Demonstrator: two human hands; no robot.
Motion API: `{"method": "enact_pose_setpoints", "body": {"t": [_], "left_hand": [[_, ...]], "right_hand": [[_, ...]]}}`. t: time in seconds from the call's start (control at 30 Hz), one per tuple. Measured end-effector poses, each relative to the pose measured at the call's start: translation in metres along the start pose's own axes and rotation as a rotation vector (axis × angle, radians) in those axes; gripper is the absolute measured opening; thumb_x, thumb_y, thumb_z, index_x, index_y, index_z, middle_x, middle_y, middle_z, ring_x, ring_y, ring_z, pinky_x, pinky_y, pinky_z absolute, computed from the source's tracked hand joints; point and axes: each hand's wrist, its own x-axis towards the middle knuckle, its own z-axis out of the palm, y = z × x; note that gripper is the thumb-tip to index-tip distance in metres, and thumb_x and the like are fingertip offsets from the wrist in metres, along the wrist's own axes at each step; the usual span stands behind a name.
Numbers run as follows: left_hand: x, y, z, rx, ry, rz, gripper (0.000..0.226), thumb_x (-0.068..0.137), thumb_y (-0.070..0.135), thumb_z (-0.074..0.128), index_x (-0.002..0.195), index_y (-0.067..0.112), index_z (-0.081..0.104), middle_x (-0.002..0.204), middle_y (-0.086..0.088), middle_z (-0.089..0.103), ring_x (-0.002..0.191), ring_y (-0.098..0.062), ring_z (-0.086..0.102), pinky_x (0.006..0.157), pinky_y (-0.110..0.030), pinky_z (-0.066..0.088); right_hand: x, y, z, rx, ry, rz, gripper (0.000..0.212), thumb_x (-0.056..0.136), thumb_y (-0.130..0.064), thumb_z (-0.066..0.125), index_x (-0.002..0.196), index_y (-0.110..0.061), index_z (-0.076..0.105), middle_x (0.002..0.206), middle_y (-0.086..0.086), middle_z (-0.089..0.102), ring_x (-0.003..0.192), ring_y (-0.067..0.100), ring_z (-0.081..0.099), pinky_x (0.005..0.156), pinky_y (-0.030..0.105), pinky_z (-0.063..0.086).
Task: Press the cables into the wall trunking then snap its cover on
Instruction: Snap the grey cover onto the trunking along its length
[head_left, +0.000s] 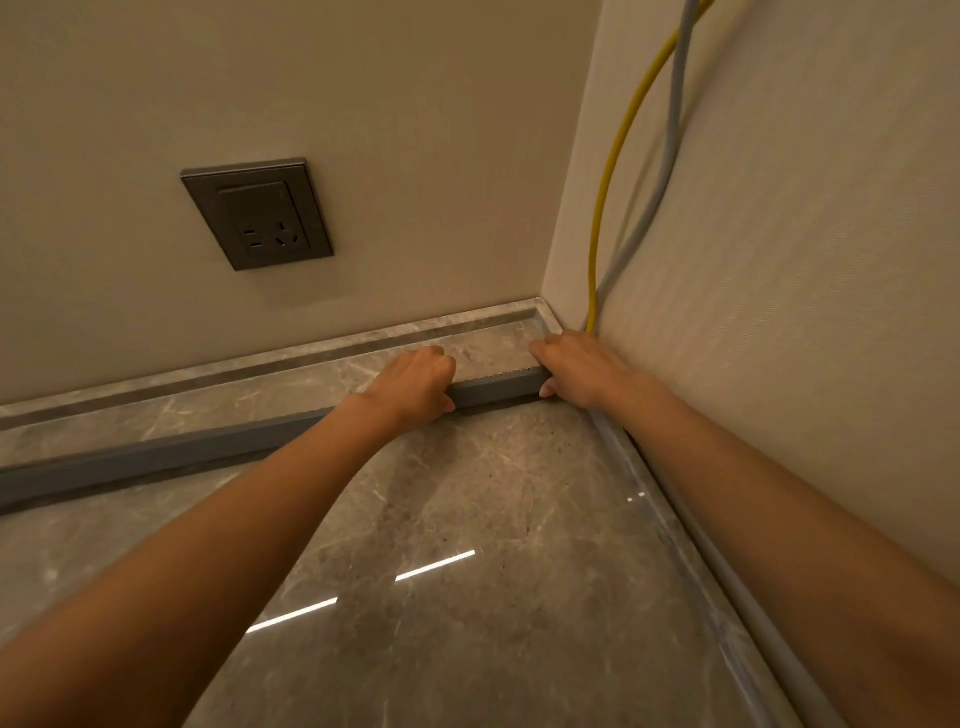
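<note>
A long grey trunking runs along the foot of the stone skirting, from the left edge to the room corner. My left hand is curled over its top, with the fingers behind it and the thumb on its front face. My right hand grips the trunking's end at the corner in the same way. A yellow cable and a grey cable hang down the right wall and vanish behind my right hand. Whether the cover is on I cannot tell.
A dark wall socket sits on the left wall above the skirting. The polished marble floor spreads in front. A pale strip follows the foot of the right wall.
</note>
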Motion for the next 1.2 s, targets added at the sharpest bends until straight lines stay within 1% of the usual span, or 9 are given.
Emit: {"method": "enact_pose_setpoints", "body": {"t": [0.27,0.4,0.5,0.63,0.73,0.83,0.93,1.07,1.2], "left_hand": [[-0.008,0.007,0.001,0.024,0.006,0.015,0.036,0.090,0.016,0.059,0.118,0.001,0.044,0.122,-0.018,0.055,0.109,-0.034,0.054,0.086,-0.039,0.044],[-0.009,0.013,-0.001,0.227,0.024,0.071,0.025,0.091,0.014,0.051,0.113,0.002,0.055,0.118,-0.015,0.061,0.105,-0.031,0.058,0.086,-0.036,0.043],[-0.007,0.018,-0.001,0.301,0.054,0.098,0.022,0.089,0.010,0.050,0.106,0.003,0.061,0.111,-0.013,0.066,0.102,-0.029,0.059,0.087,-0.035,0.042],[0.001,0.021,0.003,0.090,0.030,0.013,0.038,0.090,0.022,0.058,0.122,0.003,0.049,0.125,-0.015,0.053,0.114,-0.031,0.053,0.090,-0.038,0.045],[0.008,0.028,0.010,0.000,-0.056,-0.002,0.035,0.093,0.022,0.052,0.122,0.002,0.051,0.126,-0.017,0.052,0.113,-0.033,0.054,0.089,-0.040,0.046],[0.010,0.034,0.015,0.013,-0.036,0.009,0.032,0.094,0.017,0.050,0.121,0.000,0.053,0.126,-0.018,0.052,0.113,-0.034,0.053,0.090,-0.041,0.045],[0.008,0.036,0.020,0.104,0.014,0.040,0.030,0.095,0.013,0.047,0.121,-0.001,0.051,0.125,-0.018,0.052,0.112,-0.033,0.053,0.090,-0.039,0.045],[0.007,0.038,0.027,0.192,0.016,0.064,0.031,0.096,0.011,0.042,0.123,-0.002,0.047,0.125,-0.020,0.050,0.114,-0.034,0.050,0.093,-0.040,0.045],[0.009,0.034,0.022,0.118,-0.006,0.048,0.033,0.095,0.015,0.046,0.124,-0.001,0.046,0.126,-0.019,0.050,0.114,-0.033,0.050,0.093,-0.040,0.043]], "right_hand": [[-0.007,-0.002,0.004,0.034,-0.025,0.057,0.048,0.083,-0.025,0.066,0.119,-0.006,0.042,0.119,0.021,0.059,0.111,0.036,0.053,0.087,0.041,0.044],[-0.006,-0.001,0.006,-0.015,-0.043,-0.017,0.046,0.083,-0.029,0.065,0.123,-0.010,0.051,0.124,0.013,0.058,0.115,0.031,0.051,0.095,0.040,0.040],[-0.005,0.001,0.010,0.006,-0.045,-0.022,0.041,0.081,-0.030,0.066,0.115,-0.008,0.059,0.118,0.012,0.060,0.109,0.029,0.053,0.092,0.038,0.041],[-0.004,0.002,0.015,0.089,-0.038,0.000,0.033,0.082,-0.022,0.067,0.109,-0.004,0.061,0.114,0.015,0.061,0.106,0.031,0.056,0.087,0.038,0.045],[-0.004,0.003,0.019,0.116,-0.043,-0.003,0.032,0.082,-0.021,0.065,0.108,-0.004,0.061,0.115,0.015,0.060,0.106,0.031,0.055,0.088,0.039,0.044],[-0.003,0.004,0.020,0.116,-0.032,-0.008,0.032,0.082,-0.021,0.066,0.108,-0.004,0.061,0.115,0.015,0.060,0.106,0.031,0.055,0.088,0.038,0.044],[-0.003,0.003,0.022,0.091,-0.024,-0.022,0.031,0.082,-0.020,0.065,0.109,-0.003,0.060,0.115,0.016,0.060,0.106,0.032,0.055,0.089,0.039,0.044],[-0.004,0.003,0.023,0.052,-0.017,-0.034,0.032,0.084,-0.019,0.063,0.111,-0.002,0.059,0.118,0.017,0.058,0.109,0.032,0.053,0.091,0.041,0.043],[-0.002,0.003,0.021,0.048,-0.027,-0.035,0.035,0.085,-0.020,0.063,0.113,-0.001,0.058,0.119,0.017,0.055,0.110,0.032,0.051,0.090,0.040,0.043]]}}
